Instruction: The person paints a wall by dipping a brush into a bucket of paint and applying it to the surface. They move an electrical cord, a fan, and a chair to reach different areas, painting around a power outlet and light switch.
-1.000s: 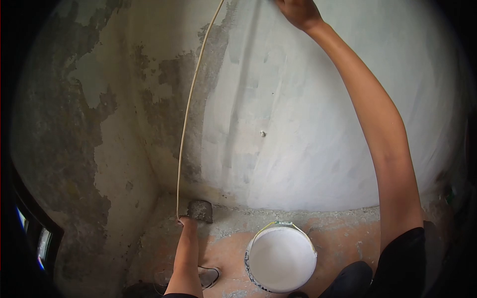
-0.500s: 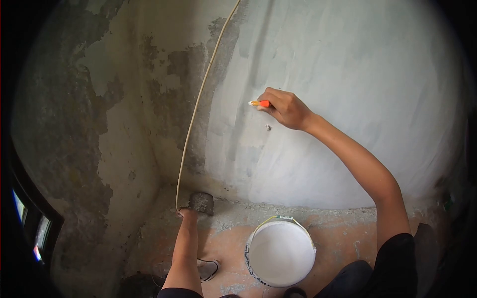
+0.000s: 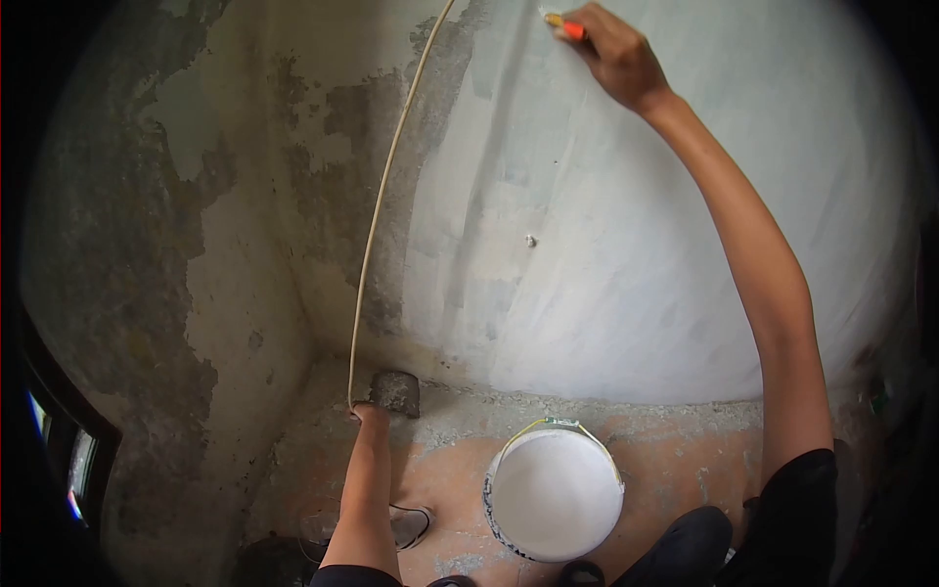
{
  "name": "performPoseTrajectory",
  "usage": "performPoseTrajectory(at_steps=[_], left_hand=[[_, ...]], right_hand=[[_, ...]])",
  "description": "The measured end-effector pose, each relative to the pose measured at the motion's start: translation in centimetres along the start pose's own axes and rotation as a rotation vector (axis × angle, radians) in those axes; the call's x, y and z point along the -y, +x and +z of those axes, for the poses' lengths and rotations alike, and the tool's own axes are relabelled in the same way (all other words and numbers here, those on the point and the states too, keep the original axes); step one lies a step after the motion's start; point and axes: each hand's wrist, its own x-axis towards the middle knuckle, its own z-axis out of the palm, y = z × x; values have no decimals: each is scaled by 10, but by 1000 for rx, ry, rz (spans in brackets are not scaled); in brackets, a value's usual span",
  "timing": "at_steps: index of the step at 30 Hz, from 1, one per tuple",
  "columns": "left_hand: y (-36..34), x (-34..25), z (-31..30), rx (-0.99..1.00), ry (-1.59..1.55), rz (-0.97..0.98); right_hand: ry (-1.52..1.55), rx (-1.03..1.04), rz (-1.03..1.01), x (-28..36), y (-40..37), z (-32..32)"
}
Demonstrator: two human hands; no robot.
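My right hand [image 3: 626, 61] is raised high against the wall [image 3: 646, 254]. Its fingers are closed round a small paintbrush [image 3: 573, 30] with an orange and yellow handle, and the whitish tip meets the wall. Low on the left, my left hand [image 3: 366, 412] is closed on a long cream cord [image 3: 380, 201], which curves upward out of view. A white bucket [image 3: 488, 509] of white paint stands on the floor between my arms, its wire handle leaning toward the wall.
A dark cylindrical pipe stub [image 3: 395, 394] lies by the wall's foot, just beyond my left hand. The stained floor [image 3: 675, 460] is strewn with debris. A small knob [image 3: 531, 241] juts from the wall. Bare, patchy plaster [image 3: 127, 254] covers the left wall, with a dark-framed window [image 3: 83, 460] at lower left.
My right hand has moved up the wall and slightly right with the paintbrush. My left hand stays low, still holding the cord. The bucket has not moved.
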Motion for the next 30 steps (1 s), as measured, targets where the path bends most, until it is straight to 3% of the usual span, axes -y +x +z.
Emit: performPoseTrajectory(at_steps=[2,3,5,7,8,10,13,20,22,23,25,30], left_hand=[[6,-4,8,-154,115,-25],[9,-6,8,-153,109,-26],[15,-6,10,-114,126,-46],[9,-3,6,-120,107,-40],[5,-2,6,-123,96,-30],[14,2,11,-126,88,-37],[7,7,8,-68,49,-15],[27,19,14,-16,26,-4],[18,18,8,5,74,12],[13,18,5,8,95,7],[-3,19,-1,12,118,4],[-2,15,0,-66,-26,16]], right_hand=[[-27,7,-68,34,-31,3],[94,163,-36,56,-42,-3],[239,203,-59,86,-59,-5],[418,219,136,96,-47,-15],[418,219,134,95,-38,-13],[702,204,516,88,-18,0],[703,105,533,72,9,36],[340,-228,414,0,79,27],[80,-179,207,-7,76,22],[78,-172,208,-3,68,21],[-64,-89,-5,13,32,27],[21,224,-184,120,-78,10]])
